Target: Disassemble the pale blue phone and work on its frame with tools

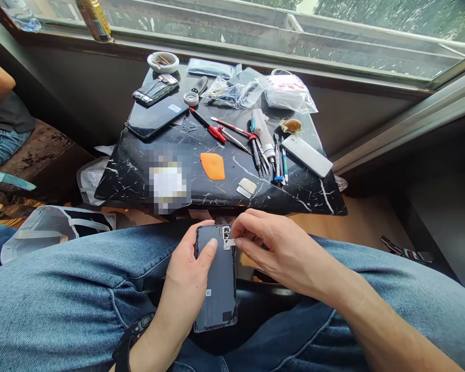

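Smartphone back panel lay in the person's left hand, held along its edge with the thumb pressed flat on the dark glass, above denim-clad thighs. Right hand came across from the side, its fingertips pinching a small white tab beside the camera cutout. Beyond lay a black marble-patterned table with tools, including an orange plastic pry pick.
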Available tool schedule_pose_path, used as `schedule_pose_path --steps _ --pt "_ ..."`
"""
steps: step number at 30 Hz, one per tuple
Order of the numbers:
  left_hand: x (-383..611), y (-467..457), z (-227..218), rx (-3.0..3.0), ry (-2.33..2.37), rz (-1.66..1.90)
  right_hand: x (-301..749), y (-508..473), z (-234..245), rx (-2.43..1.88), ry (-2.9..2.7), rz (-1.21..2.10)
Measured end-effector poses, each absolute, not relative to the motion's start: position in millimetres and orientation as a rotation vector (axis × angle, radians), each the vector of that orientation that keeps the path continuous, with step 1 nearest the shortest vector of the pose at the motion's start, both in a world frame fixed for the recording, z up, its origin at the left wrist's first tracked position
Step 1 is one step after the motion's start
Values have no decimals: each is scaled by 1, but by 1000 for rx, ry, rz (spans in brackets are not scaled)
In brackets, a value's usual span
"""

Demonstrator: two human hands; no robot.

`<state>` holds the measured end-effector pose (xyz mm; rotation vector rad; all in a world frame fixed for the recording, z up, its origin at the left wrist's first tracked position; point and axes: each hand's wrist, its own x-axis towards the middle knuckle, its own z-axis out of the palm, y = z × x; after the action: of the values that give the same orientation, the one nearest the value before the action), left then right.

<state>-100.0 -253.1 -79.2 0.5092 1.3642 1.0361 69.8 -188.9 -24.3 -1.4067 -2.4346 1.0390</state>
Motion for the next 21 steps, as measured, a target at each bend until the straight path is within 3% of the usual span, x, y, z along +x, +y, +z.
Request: schedule_pose_path --steps 21 --pt "-99 -251 -79 479 1344 1029 61 -196 -40 -1581 -2352 1066"
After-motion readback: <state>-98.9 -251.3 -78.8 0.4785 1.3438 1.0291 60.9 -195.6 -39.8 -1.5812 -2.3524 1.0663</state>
